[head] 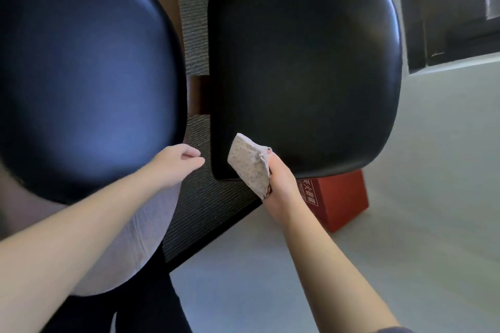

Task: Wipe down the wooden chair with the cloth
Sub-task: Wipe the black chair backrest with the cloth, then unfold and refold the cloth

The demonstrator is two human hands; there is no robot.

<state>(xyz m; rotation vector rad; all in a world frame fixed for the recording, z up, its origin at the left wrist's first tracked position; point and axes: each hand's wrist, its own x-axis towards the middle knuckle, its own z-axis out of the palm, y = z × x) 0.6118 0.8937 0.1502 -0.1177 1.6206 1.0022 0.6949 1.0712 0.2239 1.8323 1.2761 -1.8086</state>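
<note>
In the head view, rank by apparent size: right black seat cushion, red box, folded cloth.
1. Black seat cushion.
2. Red box, partly hidden by the cushion.
3. Folded cloth, gripped by the right hand, nearer the camera.

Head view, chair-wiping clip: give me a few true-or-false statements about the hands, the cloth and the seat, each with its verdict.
1. The right hand holds the cloth. True.
2. The cloth is at the far right corner of the black seat. False: it is at the near left corner.
3. The left hand holds a second cloth. False: it holds nothing.
4. A red box sits on the floor by the seat. True.
</note>
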